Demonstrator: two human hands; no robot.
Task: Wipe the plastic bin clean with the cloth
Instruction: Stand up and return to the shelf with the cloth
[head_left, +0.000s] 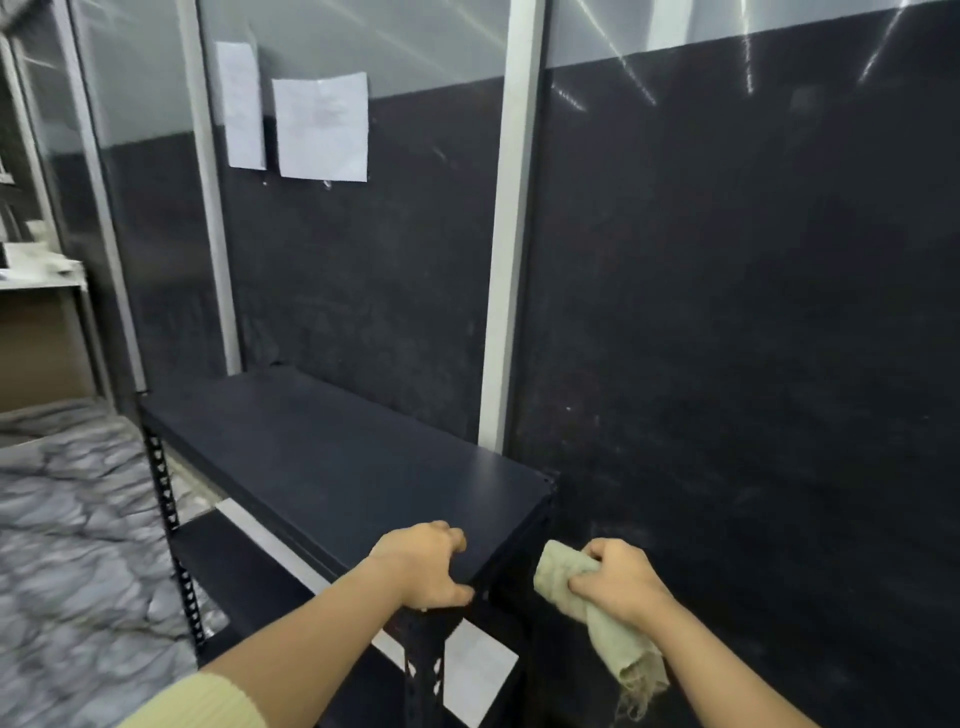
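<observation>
1. Dim indoor light overall; dark wall (727, 312) swallows detail.
2. Streaky glare on glass, upper right.
3. Motion blur on floor (67, 519), lower left.
4. Wide-angle bending at the edges.

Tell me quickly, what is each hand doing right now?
Left hand: closed on the corner of the black shelf.
Right hand: closed, holding the cloth.

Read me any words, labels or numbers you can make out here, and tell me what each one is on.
No text can be read anywhere.
Left paper sheet on the wall: print too blurred to read.
Right paper sheet on the wall: faint marks, too blurred to read.
Black shelf and cloth: no markings visible.
</observation>
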